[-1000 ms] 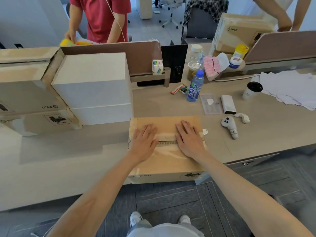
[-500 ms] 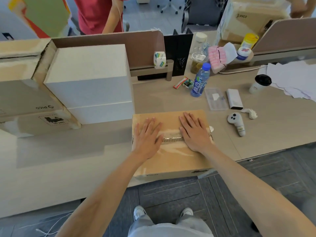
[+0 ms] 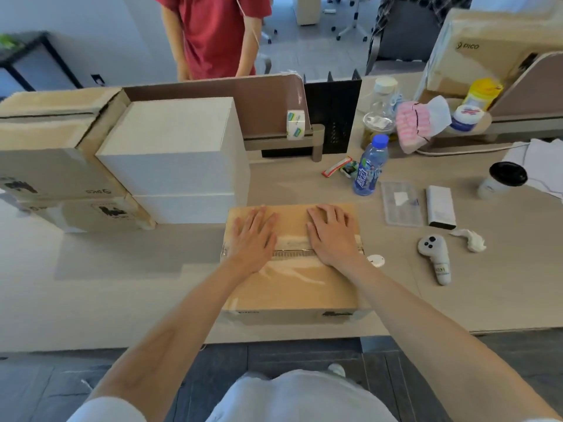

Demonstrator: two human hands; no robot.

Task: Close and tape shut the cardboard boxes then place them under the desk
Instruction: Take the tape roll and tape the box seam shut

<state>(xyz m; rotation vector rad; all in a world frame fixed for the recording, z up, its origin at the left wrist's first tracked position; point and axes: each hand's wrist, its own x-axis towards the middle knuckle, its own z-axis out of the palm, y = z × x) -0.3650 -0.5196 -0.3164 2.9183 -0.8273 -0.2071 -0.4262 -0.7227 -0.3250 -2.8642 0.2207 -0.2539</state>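
box: cardboard box (image 3: 292,287) at the tabletop's (image 3: 122,293) near edge, taped seam running left-right
left hand (image 3: 253,236): flat, fingers straight, pressing the lid
right hand (image 3: 332,236): flat, fingers spread, pressing the lid

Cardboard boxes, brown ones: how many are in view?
4. One cardboard box lies under the left hand and right hand; at the left, an upper box on a lower box; one PICO box behind the right divider. More may hide behind the white boxes.
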